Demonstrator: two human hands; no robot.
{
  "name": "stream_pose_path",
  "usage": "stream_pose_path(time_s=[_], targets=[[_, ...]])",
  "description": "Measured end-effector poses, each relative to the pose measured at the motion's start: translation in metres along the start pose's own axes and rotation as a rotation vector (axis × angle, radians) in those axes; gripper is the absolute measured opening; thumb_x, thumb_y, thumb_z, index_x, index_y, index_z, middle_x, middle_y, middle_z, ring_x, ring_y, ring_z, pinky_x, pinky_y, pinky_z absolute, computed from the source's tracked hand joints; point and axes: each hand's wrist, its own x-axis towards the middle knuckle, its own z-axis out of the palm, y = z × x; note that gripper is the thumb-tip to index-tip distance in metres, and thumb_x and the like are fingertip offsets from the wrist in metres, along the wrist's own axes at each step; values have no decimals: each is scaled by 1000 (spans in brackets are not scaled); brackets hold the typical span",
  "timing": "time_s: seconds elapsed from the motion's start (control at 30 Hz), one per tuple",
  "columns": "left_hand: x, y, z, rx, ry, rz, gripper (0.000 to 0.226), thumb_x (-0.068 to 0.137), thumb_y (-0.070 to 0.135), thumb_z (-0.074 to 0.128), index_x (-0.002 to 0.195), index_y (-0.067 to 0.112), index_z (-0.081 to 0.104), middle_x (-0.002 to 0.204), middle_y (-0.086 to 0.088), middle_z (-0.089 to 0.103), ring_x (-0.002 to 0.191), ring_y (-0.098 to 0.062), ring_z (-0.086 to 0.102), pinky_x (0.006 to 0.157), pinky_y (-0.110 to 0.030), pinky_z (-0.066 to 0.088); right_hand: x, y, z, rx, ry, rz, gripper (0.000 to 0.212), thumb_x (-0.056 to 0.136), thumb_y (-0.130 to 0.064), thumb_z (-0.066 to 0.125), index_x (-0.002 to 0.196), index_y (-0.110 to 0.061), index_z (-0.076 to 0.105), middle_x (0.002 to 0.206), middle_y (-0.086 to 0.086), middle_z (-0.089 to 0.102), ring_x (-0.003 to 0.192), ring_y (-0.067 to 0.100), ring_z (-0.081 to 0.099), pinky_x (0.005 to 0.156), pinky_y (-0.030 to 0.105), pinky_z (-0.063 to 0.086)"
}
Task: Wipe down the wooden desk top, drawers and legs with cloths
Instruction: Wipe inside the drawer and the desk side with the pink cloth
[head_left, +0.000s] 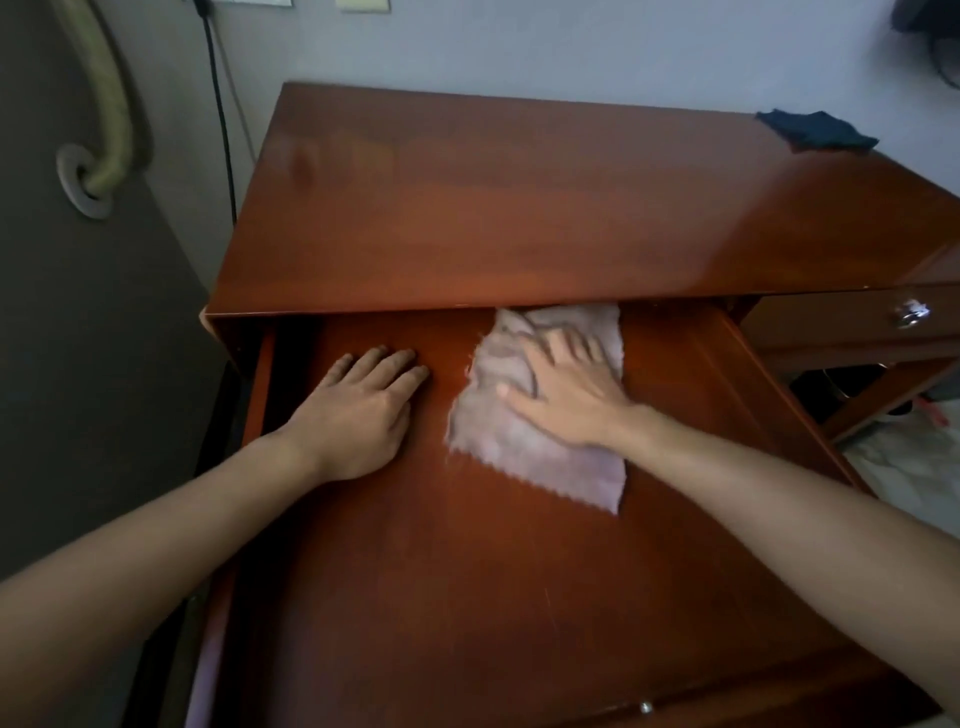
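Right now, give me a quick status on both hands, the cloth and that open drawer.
Right hand flat on grey cloth, pressing it to the open drawer floor. Left hand flat on bare wood beside it. Dark cloth idle on desk top. Nothing in the way.

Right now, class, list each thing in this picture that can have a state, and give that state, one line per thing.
Large drawer: pulled open, bare inside apart from the cloth.
Small drawer: closed.
Pale cloth: spread flat on the large drawer's floor.
Dark cloth: lying unused at the far corner of the desk top.
Right hand: flat, pressing the pale cloth.
Left hand: flat on the drawer floor.
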Motion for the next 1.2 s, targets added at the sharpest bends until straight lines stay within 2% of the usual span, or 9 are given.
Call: stream_pose_path(time_s=[0.13, 0.27, 0.4, 0.57, 0.7, 0.83, 0.97, 1.1, 1.2], targets=[[4, -5, -4, -71, -75, -28, 55, 109, 44, 21, 162, 48, 5, 173, 11, -4, 159, -25, -6, 127, -55, 0, 36, -16, 6, 49, -46, -29, 64, 105, -56, 19, 163, -33, 6, 170, 5, 4, 155, 36, 0, 123, 60, -2], [9, -10, -10, -120, -13, -37, 67, 96, 36, 18, 163, 38, 20, 172, 10, 11, 159, -21, 9, 128, -47, 12, -32, -65, 10, 17, -97, -392, 81, 97, -76, 15, 162, -33, -9, 167, 0, -28, 151, 33, -31, 121, 60, -15], [7, -11, -4, -140, -41, -58, 60, 107, 32, 25, 165, 32, 13, 173, 8, 2, 160, -19, 0, 129, -47, 3, -88, -47, 7, -104, -123, -661, 84, 97, -76, 16, 163, -29, -8, 168, 1, -24, 153, 29, -28, 123, 56, -14], [11, -12, -7, -248, -27, -66, 56, 110, 34, 28, 164, 35, 16, 173, 8, 6, 160, -18, -1, 128, -48, -1, -44, -36, 5, -29, -192, -168, 81, 100, -70, 11, 162, -23, -13, 167, 3, -28, 151, 29, -31, 123, 57, -5], [14, -8, -6, -291, -25, -77, 55, 110, 47, 21, 164, 38, 14, 173, 9, 9, 159, -15, -2, 127, -49, -3, -88, -128, 12, -23, -9, -643, 85, 100, -68, 31, 161, -10, 19, 169, 15, 13, 156, 39, 0, 123, 58, 0], [14, -10, -6, -284, -3, -71, 54, 110, 50, 19, 163, 39, 21, 172, 11, 9, 159, -12, -3, 127, -48, -5, -95, -181, 5, -99, 38, -823, 86, 99, -68, 37, 160, -8, 26, 168, 18, 18, 156, 36, 3, 125, 53, 2], [13, -7, 1, -163, -122, -75, 62, 106, 58, 16, 164, 40, 1, 172, 10, -13, 157, -14, -18, 125, -51, -13, -123, -114, 7, -140, -39, -909, 80, 101, -65, 37, 160, -11, 27, 171, 16, 4, 157, 31, -9, 125, 53, 5], [16, -3, 5, -48, -235, -68, 71, 102, 66, 6, 160, 37, -22, 165, 9, -34, 151, -18, -34, 122, -55, -19, -146, -17, 2, -214, -144, -784, 83, 102, -64, 37, 162, -9, 20, 170, 15, -5, 157, 32, -10, 125, 57, 11], [17, -4, 2, -80, -244, -76, 69, 102, 66, 4, 160, 38, -20, 166, 10, -33, 151, -17, -34, 122, -54, -20, -143, -33, 2, -206, -121, -829, 83, 102, -62, 38, 162, -8, 21, 170, 16, -1, 157, 33, -8, 125, 56, 9]])
